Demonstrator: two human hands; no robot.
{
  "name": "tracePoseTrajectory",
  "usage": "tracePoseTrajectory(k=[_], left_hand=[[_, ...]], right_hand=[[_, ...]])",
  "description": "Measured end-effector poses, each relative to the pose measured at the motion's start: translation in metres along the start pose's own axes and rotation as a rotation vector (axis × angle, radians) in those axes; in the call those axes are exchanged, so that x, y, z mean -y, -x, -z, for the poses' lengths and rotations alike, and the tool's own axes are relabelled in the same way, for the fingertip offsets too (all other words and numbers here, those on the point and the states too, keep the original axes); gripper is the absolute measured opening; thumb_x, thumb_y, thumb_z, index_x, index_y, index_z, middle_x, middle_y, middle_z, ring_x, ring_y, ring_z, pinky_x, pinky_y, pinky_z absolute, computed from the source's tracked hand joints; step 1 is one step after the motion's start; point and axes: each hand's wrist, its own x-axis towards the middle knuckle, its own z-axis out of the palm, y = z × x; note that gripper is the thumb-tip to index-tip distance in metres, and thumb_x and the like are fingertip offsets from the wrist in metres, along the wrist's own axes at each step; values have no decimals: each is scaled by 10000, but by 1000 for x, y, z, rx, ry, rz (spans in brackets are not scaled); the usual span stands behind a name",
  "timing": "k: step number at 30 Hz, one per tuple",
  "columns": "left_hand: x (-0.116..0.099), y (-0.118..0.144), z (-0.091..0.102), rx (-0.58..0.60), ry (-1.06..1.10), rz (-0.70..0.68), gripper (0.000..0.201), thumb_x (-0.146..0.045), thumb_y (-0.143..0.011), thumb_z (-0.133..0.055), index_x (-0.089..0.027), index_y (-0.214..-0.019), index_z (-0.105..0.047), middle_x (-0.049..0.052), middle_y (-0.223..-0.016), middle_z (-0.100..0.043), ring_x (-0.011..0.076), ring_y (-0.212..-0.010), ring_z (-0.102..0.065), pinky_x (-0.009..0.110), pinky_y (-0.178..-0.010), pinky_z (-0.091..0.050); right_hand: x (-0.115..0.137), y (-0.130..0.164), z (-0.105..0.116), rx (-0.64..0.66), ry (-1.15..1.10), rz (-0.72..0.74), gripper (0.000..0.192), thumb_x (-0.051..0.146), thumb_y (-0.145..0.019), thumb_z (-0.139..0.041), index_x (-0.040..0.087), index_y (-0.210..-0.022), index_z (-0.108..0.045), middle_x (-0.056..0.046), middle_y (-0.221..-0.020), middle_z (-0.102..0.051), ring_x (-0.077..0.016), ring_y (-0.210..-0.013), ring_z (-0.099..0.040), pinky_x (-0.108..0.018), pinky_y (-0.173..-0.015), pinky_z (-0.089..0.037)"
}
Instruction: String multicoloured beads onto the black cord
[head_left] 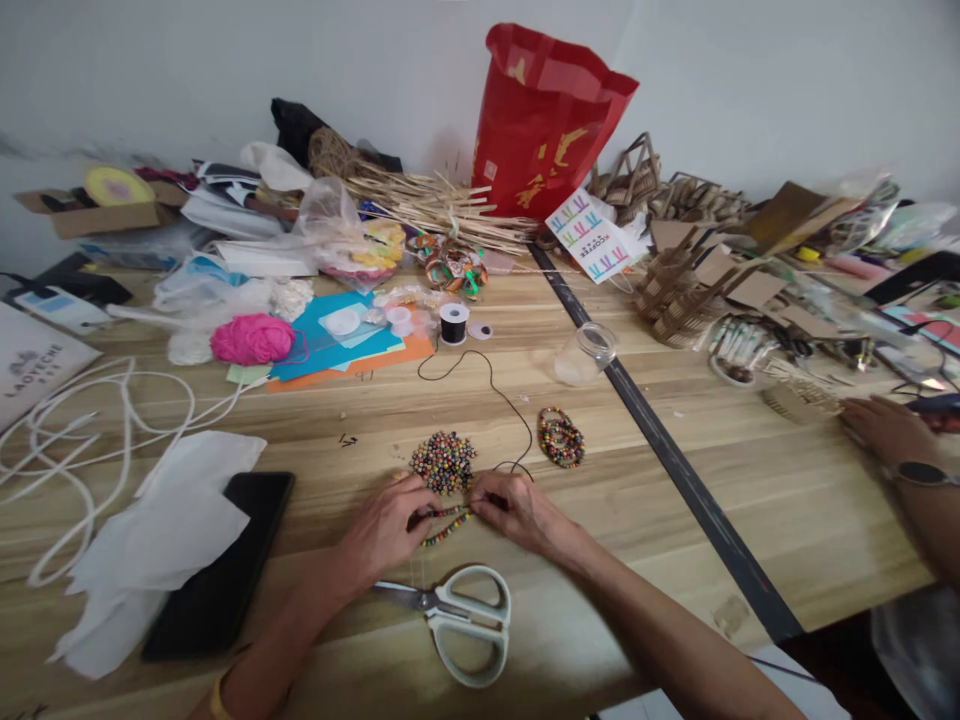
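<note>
Between my two hands a short strand of multicoloured beads runs low over the table. My left hand pinches its left end, and my right hand is closed on the strand's other end. Just beyond my fingers lies a pile of loose beads. A black cord curves from a spool down toward my right hand; whether the strand hangs on this cord is hidden by my fingers. A coiled beaded bracelet rests to the right. White-handled scissors lie nearest me, below the strand.
At left are a black phone, white tissue and white cable. Pink yarn, a clear jar and a red bag stand farther back. Another person's hand rests at far right, near woven baskets.
</note>
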Motion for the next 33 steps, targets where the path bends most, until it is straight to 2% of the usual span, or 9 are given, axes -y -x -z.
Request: tracePoseTrajectory(k=[5,14,22,33], left_hand=[[-2,1,-4,-24,-53,4,137,-87,-786,-579,-184,-803,-674,37,-823,-636,199,-830,-570,305,-754,-430],[-1,4,-1,27,-81,22,150,-96,-794,-556,-191,-867,-646,45,-905,-622,215,-894,-568,330,-788,-436],[-3,6,3,47,-175,52,76,-118,-795,-522,-174,-807,-572,49,-860,-604,223,-865,-545,344,-775,-428],[-10,5,4,83,-251,59,133,-108,-820,-480,-159,-831,-603,88,-912,-616,254,-922,-540,391,-840,-432]], right_hand=[[0,0,0,5,2,-8,138,130,-843,-507,140,-748,-606,-22,-715,-611,-107,-616,-507,-188,-595,-375],[-3,0,-1,-1,-12,19,141,140,-847,-510,143,-744,-607,-21,-711,-611,-104,-610,-506,-185,-589,-379],[-3,0,0,14,-2,15,150,133,-849,-501,145,-729,-591,-13,-691,-595,-99,-592,-490,-179,-569,-367],[-3,0,-1,17,-26,12,137,117,-842,-501,143,-742,-591,-15,-715,-597,-105,-624,-506,-186,-600,-388]])
